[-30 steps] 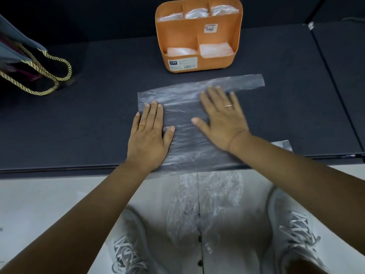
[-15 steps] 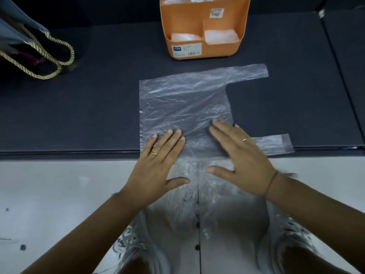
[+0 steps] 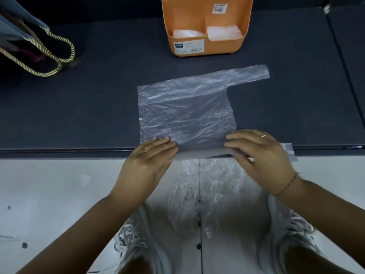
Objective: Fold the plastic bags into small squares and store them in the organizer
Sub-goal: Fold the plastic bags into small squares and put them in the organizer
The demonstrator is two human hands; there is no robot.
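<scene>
The clear plastic bag (image 3: 185, 113) lies flat on the dark desk (image 3: 79, 107), on the near side of the orange organizer (image 3: 205, 22) (folded bags (image 3: 223, 32) sit in its front compartments). At the bag's edge farthest from the organizer, the left hand (image 3: 150, 161) and right hand (image 3: 260, 155) each keep a narrow grip, pinching that edge with thumbs hidden beneath.

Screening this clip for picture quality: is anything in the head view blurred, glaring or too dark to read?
Head view: the right hand is smeared soft, the left hand sharper; the plastic bag carries highlights on its wrinkles, no washout; the orange organizer is cropped at the top; the space behind the table is near black.
</scene>
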